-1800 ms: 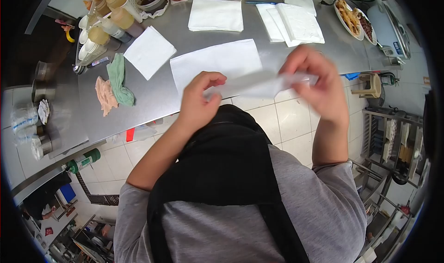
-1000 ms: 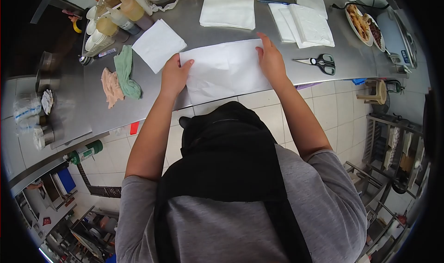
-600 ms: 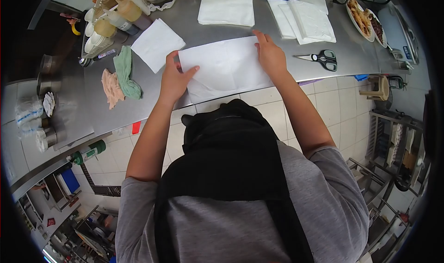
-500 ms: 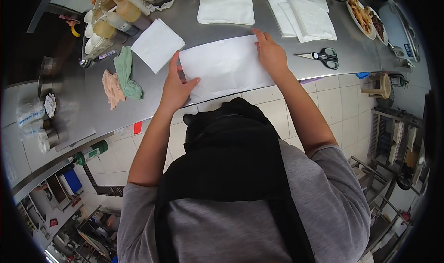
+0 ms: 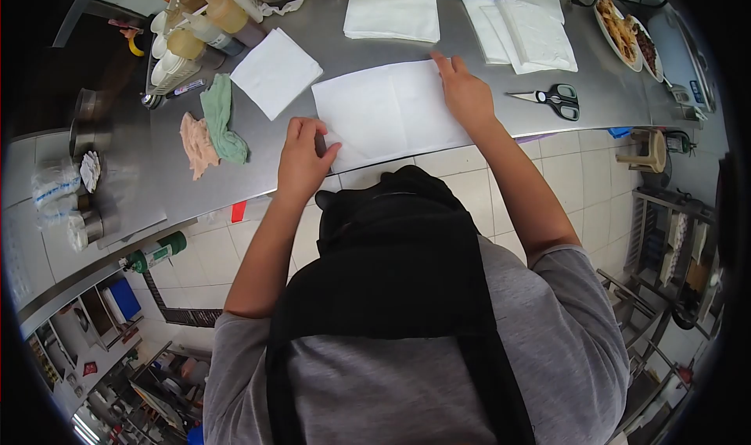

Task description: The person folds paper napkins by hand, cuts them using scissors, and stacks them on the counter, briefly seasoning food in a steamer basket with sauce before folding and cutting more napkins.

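Observation:
A wide white paper sheet [image 5: 391,112] with a faint crease down its middle lies along the front edge of the steel counter. At its left edge is my left hand [image 5: 303,162], fingers bent and thumb close to the near corner. The fingertips meet the paper there, though the exact grip is partly hidden. My right hand [image 5: 468,97] rests over the right edge, its fingers stretched toward the far corner and its thumb out of sight. Beyond the sheet sits a stack of white paper [image 5: 391,13]; another white stack [image 5: 276,73] lies angled to the left.
Black-handled scissors [image 5: 559,100] lie to the right, below more white packets [image 5: 536,34]. Green cloth [image 5: 224,120] and peach cloth [image 5: 198,147] are on the left, near a basket of sauce bottles [image 5: 207,34]. Two food plates [image 5: 618,30] stand far right.
My left hand has slid down the sheet's left edge toward the near corner, and its fingers have curled. My right hand stays at the right edge. The whole view has shifted slightly.

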A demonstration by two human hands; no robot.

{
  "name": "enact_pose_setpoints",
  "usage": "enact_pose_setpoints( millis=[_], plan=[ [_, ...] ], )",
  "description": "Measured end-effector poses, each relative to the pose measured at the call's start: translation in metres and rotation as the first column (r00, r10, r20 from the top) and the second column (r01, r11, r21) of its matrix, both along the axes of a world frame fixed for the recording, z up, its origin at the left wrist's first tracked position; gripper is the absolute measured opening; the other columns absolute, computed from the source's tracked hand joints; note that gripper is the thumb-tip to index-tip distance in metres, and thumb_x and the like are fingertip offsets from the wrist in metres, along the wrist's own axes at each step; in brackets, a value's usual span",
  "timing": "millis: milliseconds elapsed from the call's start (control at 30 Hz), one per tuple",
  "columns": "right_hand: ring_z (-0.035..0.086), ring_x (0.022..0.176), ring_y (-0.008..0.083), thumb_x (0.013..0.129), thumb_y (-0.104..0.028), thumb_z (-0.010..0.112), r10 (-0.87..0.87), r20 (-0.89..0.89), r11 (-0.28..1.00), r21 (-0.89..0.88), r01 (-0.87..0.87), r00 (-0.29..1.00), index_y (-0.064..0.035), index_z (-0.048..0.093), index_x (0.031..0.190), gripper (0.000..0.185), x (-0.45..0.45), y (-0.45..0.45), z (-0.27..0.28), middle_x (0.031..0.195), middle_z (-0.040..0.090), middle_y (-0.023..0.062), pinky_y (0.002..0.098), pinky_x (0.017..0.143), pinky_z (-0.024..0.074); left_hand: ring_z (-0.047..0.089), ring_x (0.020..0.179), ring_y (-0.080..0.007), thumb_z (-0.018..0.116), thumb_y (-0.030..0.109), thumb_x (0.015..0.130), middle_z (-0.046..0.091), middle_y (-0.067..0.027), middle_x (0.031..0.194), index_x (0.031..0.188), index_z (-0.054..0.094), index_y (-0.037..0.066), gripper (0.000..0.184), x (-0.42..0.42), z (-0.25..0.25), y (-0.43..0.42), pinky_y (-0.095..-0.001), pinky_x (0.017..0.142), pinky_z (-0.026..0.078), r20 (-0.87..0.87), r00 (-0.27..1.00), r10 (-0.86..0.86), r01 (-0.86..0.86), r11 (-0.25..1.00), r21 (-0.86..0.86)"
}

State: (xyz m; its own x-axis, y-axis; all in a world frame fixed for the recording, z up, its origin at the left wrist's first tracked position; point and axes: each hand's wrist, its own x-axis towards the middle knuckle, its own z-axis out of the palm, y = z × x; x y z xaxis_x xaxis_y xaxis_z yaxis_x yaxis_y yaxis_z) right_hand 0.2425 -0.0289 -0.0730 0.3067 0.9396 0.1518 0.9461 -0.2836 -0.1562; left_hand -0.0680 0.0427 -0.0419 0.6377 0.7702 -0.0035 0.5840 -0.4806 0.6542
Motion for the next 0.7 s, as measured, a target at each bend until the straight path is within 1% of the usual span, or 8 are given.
enact_pose_setpoints(
  millis=[100,167,200,267,367,500,567,700],
  plan=[
    [0.066,0.065,0.0324,0.094,-0.014,0.050,-0.005,0.006,1.000,-0.012,0.005,1.000,-0.0180,0.048,0.134,0.041,0.000,-0.001,0.001,0.106,0.059,0.0100,0.0425,0.055,0.0545,0.056,0.073,-0.0199,0.078,0.008,0.073,0.049,-0.0110,0.103,0.104,0.056,0.003,0.039,0.005,-0.009,-0.011,-0.0301,0.065,0.048,-0.001,0.998,0.059,-0.059,0.995,0.081],
    [0.066,0.064,0.0313,0.092,-0.013,0.051,0.001,0.024,1.000,0.008,-0.001,1.000,-0.0182,0.048,0.133,0.041,0.000,-0.001,0.000,0.106,0.058,0.0096,0.0422,0.056,0.0548,0.058,0.088,-0.0235,0.079,0.012,0.071,0.052,-0.0120,0.107,0.106,0.057,0.005,0.042,0.011,-0.009,-0.020,-0.0341,0.076,0.048,0.069,0.997,0.018,-0.029,0.987,0.155],
    [0.066,0.064,0.0313,0.092,-0.013,0.051,0.001,0.024,1.000,0.006,-0.001,1.000,-0.0182,0.048,0.133,0.041,-0.001,-0.001,0.000,0.106,0.058,0.0096,0.0422,0.056,0.0548,0.058,0.088,-0.0235,0.079,0.012,0.071,0.052,-0.0120,0.107,0.106,0.057,0.005,0.042,0.019,-0.005,-0.024,-0.0341,0.076,0.048,0.069,0.997,0.018,-0.029,0.988,0.154],
    [0.066,0.064,0.0309,0.092,-0.012,0.052,0.000,0.015,1.000,0.010,0.000,1.000,-0.0183,0.049,0.133,0.042,-0.001,-0.001,0.001,0.107,0.058,0.0093,0.0418,0.056,0.0551,0.057,0.101,-0.0277,0.079,0.014,0.067,0.054,-0.0114,0.118,0.110,0.058,0.008,0.048,0.037,0.007,-0.032,-0.0396,0.089,0.045,0.077,0.989,-0.123,0.077,0.897,0.434],
    [0.066,0.065,0.0309,0.091,-0.011,0.053,0.007,0.033,1.000,0.008,-0.007,0.999,-0.0183,0.049,0.133,0.043,0.000,-0.001,-0.001,0.107,0.058,0.0090,0.0416,0.057,0.0554,0.056,0.109,-0.0283,0.077,0.014,0.064,0.056,-0.0091,0.122,0.114,0.058,0.010,0.054,0.047,0.000,-0.033,-0.0458,0.098,0.040,0.026,0.990,-0.135,0.114,0.910,0.399],
    [0.066,0.066,0.0307,0.090,-0.010,0.053,0.006,0.036,1.000,0.000,-0.006,0.999,-0.0183,0.049,0.133,0.044,-0.001,-0.001,0.000,0.108,0.058,0.0089,0.0414,0.058,0.0554,0.056,0.110,-0.0304,0.071,0.007,0.067,0.057,-0.0075,0.124,0.115,0.060,0.010,0.049,0.043,-0.010,-0.025,-0.0433,0.097,0.043,-0.014,0.987,-0.157,0.145,0.869,0.473],
    [0.066,0.067,0.0307,0.090,-0.010,0.053,0.001,0.023,1.000,-0.025,-0.001,1.000,-0.0182,0.049,0.133,0.044,-0.001,-0.001,0.003,0.108,0.057,0.0089,0.0416,0.058,0.0553,0.058,0.106,-0.0297,0.064,-0.001,0.070,0.062,-0.0066,0.118,0.115,0.061,0.010,0.047,0.039,-0.013,-0.020,-0.0424,0.095,0.045,-0.014,0.992,-0.122,0.111,0.840,0.531],
    [0.066,0.067,0.0311,0.091,-0.010,0.053,0.003,0.013,1.000,-0.005,-0.003,1.000,-0.0178,0.050,0.133,0.043,0.000,-0.002,0.002,0.108,0.058,0.0090,0.0417,0.058,0.0552,0.060,0.107,-0.0287,0.061,-0.005,0.072,0.065,-0.0067,0.117,0.117,0.063,0.009,0.047,0.024,-0.016,-0.012,-0.0407,0.096,0.048,0.021,0.990,-0.143,0.108,0.824,0.557]
  ],
)
